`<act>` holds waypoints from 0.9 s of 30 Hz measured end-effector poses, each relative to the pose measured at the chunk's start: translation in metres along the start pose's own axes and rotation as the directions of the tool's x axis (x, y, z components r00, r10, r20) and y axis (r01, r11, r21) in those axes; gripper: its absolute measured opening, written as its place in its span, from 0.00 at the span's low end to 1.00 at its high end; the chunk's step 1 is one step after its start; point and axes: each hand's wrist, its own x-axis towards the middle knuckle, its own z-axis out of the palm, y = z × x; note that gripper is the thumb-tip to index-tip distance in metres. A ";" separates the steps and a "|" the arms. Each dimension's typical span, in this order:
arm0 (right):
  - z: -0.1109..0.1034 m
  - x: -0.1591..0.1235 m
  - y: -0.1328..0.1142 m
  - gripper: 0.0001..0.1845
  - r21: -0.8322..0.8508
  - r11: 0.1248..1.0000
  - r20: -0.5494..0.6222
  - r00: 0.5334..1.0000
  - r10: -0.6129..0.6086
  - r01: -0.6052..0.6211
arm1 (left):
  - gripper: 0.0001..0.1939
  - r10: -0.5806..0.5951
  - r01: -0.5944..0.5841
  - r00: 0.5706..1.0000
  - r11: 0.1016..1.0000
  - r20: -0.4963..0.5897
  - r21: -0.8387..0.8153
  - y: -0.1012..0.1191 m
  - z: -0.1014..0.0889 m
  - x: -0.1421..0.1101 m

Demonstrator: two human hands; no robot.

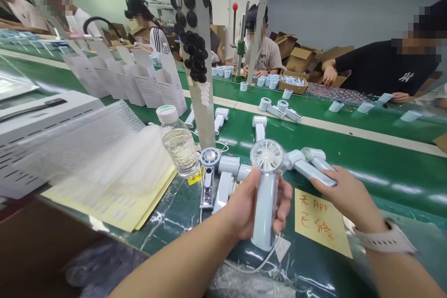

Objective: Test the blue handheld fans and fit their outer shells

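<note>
The green tabletop runs across the view, and along its left side stands a row of white boxes with their flaps up; whether anything is inside cannot be seen. A metal post rises nearby, with black discs stuck to it. Left of it, translucent packing sheets lie over yellow sheets, and a clear bottle stands just beside them. The left hand has its fingers wrapped around the handle of a pale blue fan, held upright above the near part of the tabletop with its round head at the top. The right hand touches the end of another fan's handle, farther right; I cannot tell whether its fingers close on it. Below that hand lies a yellow note with red writing. The held fan looks assembled and seems to have a clear cover, so work on this piece appears well along. An open fan left of it, inner parts bared, looks unfinished, and with several more lying around, much seems left. Smallest are the white cable curving below the held fan and a white tag beside its base.
</note>
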 end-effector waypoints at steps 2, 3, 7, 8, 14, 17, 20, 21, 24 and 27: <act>-0.002 -0.032 -0.004 0.24 -0.002 0.999 -0.004 0.999 -0.040 0.040 | 0.32 0.037 -0.038 0.999 0.999 -0.019 -0.011 0.000 0.005 0.000; 0.000 -0.046 -0.006 0.26 -0.011 0.999 -0.021 0.999 -0.045 0.044 | 0.30 0.065 -0.066 0.997 0.998 -0.041 -0.022 -0.001 0.007 0.000; 0.010 -0.089 -0.007 0.31 0.012 0.995 -0.058 0.993 -0.101 0.102 | 0.25 0.125 -0.125 0.988 0.992 -0.087 0.003 -0.001 0.015 -0.002; 0.009 -0.094 -0.007 0.32 0.026 0.993 -0.062 0.992 -0.114 0.115 | 0.26 0.120 -0.118 0.989 0.993 -0.082 0.029 -0.002 0.016 -0.002; -0.033 -0.085 -0.048 0.22 0.381 0.916 0.029 0.989 -0.144 0.122 | 0.30 0.128 -0.114 0.985 0.986 -0.113 0.123 -0.003 0.016 -0.003; -0.034 -0.076 -0.076 0.17 0.638 0.760 0.091 0.968 -0.232 0.123 | 0.27 0.207 -0.185 0.958 0.975 -0.199 0.120 -0.002 0.019 -0.004; -0.016 -0.073 -0.089 0.12 0.861 0.504 0.055 0.969 -0.240 0.076 | 0.25 0.278 -0.262 0.928 0.960 -0.249 0.097 -0.001 0.022 -0.005; -0.010 -0.074 -0.090 0.11 0.915 0.400 0.057 0.968 -0.246 0.048 | 0.25 0.298 -0.279 0.919 0.954 -0.258 0.106 -0.002 0.022 -0.004; 0.004 -0.083 -0.090 0.20 0.985 0.157 0.116 0.940 -0.320 -0.069 | 0.31 0.298 -0.240 0.914 0.944 -0.276 0.226 -0.006 0.018 -0.003; 0.011 -0.093 -0.087 0.26 0.960 0.158 0.272 0.897 -0.349 -0.230 | 0.31 0.344 -0.132 0.903 0.794 -0.259 0.593 -0.009 0.014 -0.002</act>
